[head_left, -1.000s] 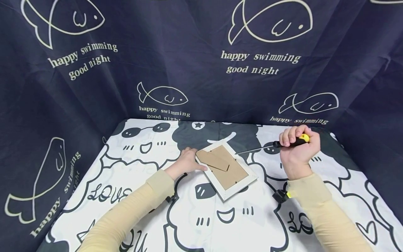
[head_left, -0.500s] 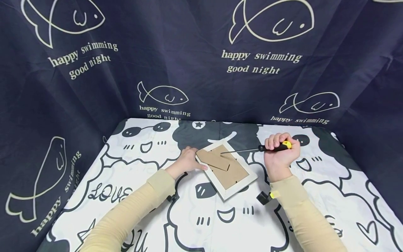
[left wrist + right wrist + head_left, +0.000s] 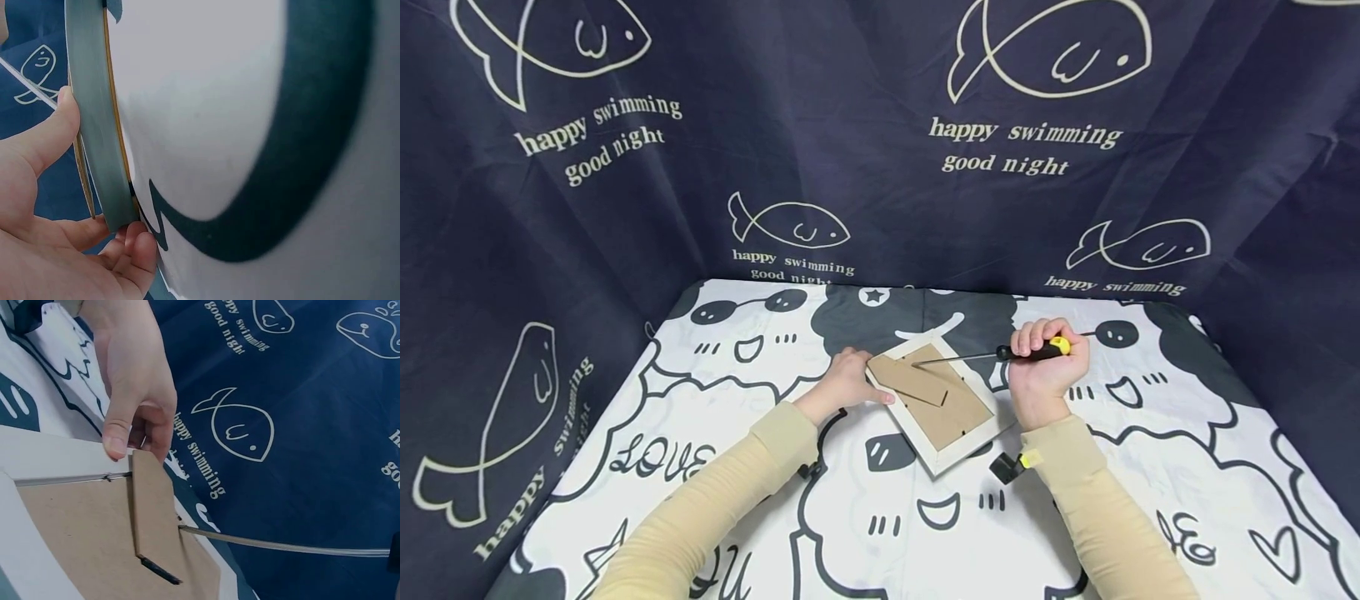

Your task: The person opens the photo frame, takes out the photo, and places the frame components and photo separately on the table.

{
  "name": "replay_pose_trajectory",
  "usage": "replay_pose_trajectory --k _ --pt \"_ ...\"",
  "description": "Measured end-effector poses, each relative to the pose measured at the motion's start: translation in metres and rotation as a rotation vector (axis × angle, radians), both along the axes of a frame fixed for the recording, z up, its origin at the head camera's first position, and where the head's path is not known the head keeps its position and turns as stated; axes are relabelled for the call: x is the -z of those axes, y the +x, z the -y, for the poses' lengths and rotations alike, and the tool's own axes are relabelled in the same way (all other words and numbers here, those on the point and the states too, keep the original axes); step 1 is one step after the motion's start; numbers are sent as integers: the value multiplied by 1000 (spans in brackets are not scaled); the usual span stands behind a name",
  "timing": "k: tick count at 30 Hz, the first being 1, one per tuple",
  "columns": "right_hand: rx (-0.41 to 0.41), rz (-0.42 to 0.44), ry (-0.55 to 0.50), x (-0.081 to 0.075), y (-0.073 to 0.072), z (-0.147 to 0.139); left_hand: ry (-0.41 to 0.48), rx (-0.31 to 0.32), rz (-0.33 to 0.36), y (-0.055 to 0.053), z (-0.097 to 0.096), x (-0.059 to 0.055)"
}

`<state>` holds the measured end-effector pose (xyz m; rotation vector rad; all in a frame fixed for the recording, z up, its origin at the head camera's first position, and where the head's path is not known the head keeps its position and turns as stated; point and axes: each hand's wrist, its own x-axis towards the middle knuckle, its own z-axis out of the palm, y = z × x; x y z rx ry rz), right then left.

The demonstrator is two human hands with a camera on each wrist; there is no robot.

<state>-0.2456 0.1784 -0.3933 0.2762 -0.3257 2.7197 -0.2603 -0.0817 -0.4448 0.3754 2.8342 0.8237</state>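
A white picture frame [image 3: 967,447] lies face down at an angle, its brown backboard [image 3: 940,423] and cardboard stand [image 3: 908,381] upward. My left hand [image 3: 847,383] grips its left corner, thumb on the border beside the stand and fingers under the edge, as the left wrist view shows. In my right hand [image 3: 1043,379] I hold a screwdriver [image 3: 1062,344] with a black and yellow handle, fist wrapped round it. The thin shaft [image 3: 281,544] slants left over the frame. In the right wrist view its tip is right beside the stand, close to a small dark tab [image 3: 179,519].
A tablecloth [image 3: 880,558] with black-and-white cartoon print covers the table. Dark blue curtains [image 3: 880,150] with fish drawings rise behind and at the sides. A small black device [image 3: 1006,467] sits at my right wrist.
My right hand has moved left with the screwdriver, so its tip has gone from the frame's right border to beside the stand. My left hand and the frame stay put.
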Motion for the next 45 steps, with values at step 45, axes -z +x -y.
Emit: replay_pose_trajectory --k 45 --pt "50 -135 109 9 17 37 -64 116 30 -9 0 -7"
